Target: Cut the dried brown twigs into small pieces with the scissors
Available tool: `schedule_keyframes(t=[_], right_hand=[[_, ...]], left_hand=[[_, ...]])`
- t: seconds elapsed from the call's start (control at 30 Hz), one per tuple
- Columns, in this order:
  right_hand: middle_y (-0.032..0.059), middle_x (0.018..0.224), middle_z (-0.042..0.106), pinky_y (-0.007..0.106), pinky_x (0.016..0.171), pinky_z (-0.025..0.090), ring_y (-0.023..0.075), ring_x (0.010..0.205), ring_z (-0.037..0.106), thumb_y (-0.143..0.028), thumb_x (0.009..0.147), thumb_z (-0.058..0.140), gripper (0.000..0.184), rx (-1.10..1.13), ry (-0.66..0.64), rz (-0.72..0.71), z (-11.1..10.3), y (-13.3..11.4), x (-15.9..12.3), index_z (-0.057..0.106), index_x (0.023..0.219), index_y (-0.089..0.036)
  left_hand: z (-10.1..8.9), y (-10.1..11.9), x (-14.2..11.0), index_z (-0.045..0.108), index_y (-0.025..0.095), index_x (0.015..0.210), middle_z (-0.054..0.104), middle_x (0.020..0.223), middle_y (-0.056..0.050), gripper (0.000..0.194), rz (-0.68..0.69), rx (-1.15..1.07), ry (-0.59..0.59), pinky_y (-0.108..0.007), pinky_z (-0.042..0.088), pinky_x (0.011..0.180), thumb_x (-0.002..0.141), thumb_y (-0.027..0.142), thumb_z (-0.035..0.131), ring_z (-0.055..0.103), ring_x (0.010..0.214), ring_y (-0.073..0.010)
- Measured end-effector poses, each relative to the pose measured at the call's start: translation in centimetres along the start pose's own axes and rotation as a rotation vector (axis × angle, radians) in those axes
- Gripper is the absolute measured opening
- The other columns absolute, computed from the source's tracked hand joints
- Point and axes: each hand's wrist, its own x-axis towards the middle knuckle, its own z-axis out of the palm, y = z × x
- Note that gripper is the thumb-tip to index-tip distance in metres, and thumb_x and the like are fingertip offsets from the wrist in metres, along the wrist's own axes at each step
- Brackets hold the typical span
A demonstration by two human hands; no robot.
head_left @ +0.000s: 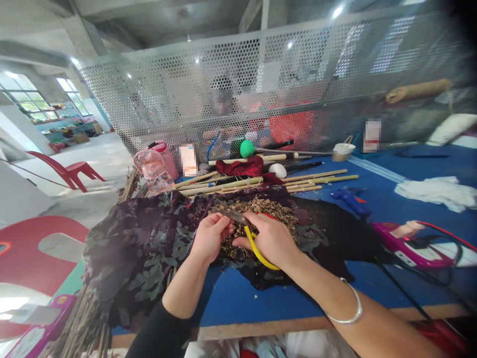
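My left hand is closed, thumb and fingers pinching a dark brown, stick-like piece. That piece reaches across to my right hand, whose thumb and fingers wrap around yellow-handled shears. One curved yellow handle shows below the palm; a bit of red peeks out near the fingers, and the blades are mostly hidden. Beneath both hands lies a heap of dry brown plant bits. The heap rests on a dark patterned cloth spread over the blue table.
Behind the heap lie several thin sticks, a green ball and a pink bag. To the right are a blue glue gun, a magenta power strip and white gloves. A perforated metal screen borders the back.
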Motion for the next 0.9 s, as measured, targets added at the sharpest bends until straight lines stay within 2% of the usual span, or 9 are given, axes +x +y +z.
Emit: schedule_keyframes(t=[0.13,0.23,0.3,0.33,0.4,0.47,0.57,0.73,0.9], right_hand=[[0.0061,0.090,0.067,0.030,0.068,0.046,0.0234,0.082,0.064,-0.061,0.073,0.055,0.053,-0.017,-0.037,0.016,0.1,0.2,0.1,0.056,0.110,-0.023],[0.0062,0.090,0.066,0.031,0.066,0.046,0.0233,0.080,0.064,-0.061,0.074,0.054,0.053,-0.054,-0.032,0.017,-0.2,0.3,0.3,0.056,0.111,-0.023],[0.0066,0.089,0.065,0.031,0.065,0.046,0.0235,0.079,0.064,-0.061,0.073,0.055,0.055,-0.090,-0.028,0.010,-0.4,0.4,0.4,0.056,0.112,-0.022],[0.0070,0.088,0.065,0.032,0.064,0.046,0.0239,0.079,0.063,-0.062,0.072,0.056,0.056,-0.106,-0.029,0.004,-0.5,0.5,0.4,0.056,0.111,-0.022],[0.0081,0.088,0.064,0.033,0.066,0.046,0.0254,0.082,0.062,-0.063,0.069,0.058,0.060,-0.122,-0.027,-0.005,-0.6,0.6,0.5,0.056,0.111,-0.020],[0.0093,0.090,0.063,0.035,0.070,0.046,0.0265,0.086,0.060,-0.062,0.068,0.059,0.061,-0.109,-0.013,0.000,-0.5,0.7,0.6,0.056,0.111,-0.019],[0.0106,0.094,0.063,0.036,0.074,0.046,0.0260,0.088,0.059,-0.060,0.072,0.057,0.059,-0.069,0.007,0.016,-0.2,0.8,0.7,0.055,0.113,-0.017],[0.0094,0.095,0.063,0.034,0.073,0.046,0.0244,0.087,0.060,-0.057,0.074,0.055,0.056,-0.033,0.002,0.022,0.0,1.2,0.8,0.055,0.114,-0.016],[0.0080,0.092,0.063,0.031,0.068,0.046,0.0217,0.081,0.061,-0.055,0.074,0.056,0.054,-0.020,0.049,0.047,-0.2,1.5,0.9,0.055,0.114,-0.017]], left_hand=[[-0.7,-0.4,0.5,0.061,0.012,0.065,0.056,0.060,0.001,0.026,0.008,0.167,0.041,-0.019,0.040,0.053,0.064,0.036,0.070,0.048,0.051,-0.0061],[-2.3,-0.5,1.4,0.066,0.013,0.074,0.063,0.064,-0.002,0.016,0.089,0.583,0.150,-0.022,0.043,0.055,0.065,0.027,0.067,0.053,0.053,-0.0099],[-3.9,0.0,2.0,0.068,0.014,0.082,0.068,0.074,-0.005,0.018,0.188,0.843,0.201,-0.025,0.046,0.064,0.065,0.019,0.066,0.059,0.064,-0.0141],[-4.7,0.3,2.3,0.069,0.015,0.087,0.069,0.081,-0.006,0.020,0.237,0.977,0.262,-0.027,0.047,0.071,0.068,0.018,0.063,0.062,0.071,-0.0162],[-6.3,1.0,2.9,0.069,0.014,0.097,0.070,0.092,-0.010,0.026,0.304,1.193,0.472,-0.032,0.045,0.082,0.075,0.018,0.056,0.063,0.084,-0.0204],[-7.7,1.3,3.4,0.068,0.012,0.101,0.069,0.097,-0.013,0.029,0.264,1.319,0.549,-0.033,0.044,0.086,0.077,0.018,0.053,0.063,0.091,-0.0231],[-8.6,1.0,4.2,0.067,0.014,0.105,0.069,0.100,-0.012,0.031,0.195,1.417,0.478,-0.031,0.044,0.086,0.077,0.017,0.053,0.062,0.094,-0.0226],[-8.0,0.2,5.1,0.061,0.021,0.116,0.064,0.112,-0.013,0.037,0.135,1.563,0.449,-0.033,0.045,0.084,0.080,0.021,0.051,0.060,0.100,-0.0245],[-8.2,0.4,5.2,0.069,0.020,0.099,0.067,0.102,-0.013,0.026,0.034,1.620,0.486,-0.033,0.045,0.081,0.078,0.024,0.054,0.061,0.097,-0.0261]])
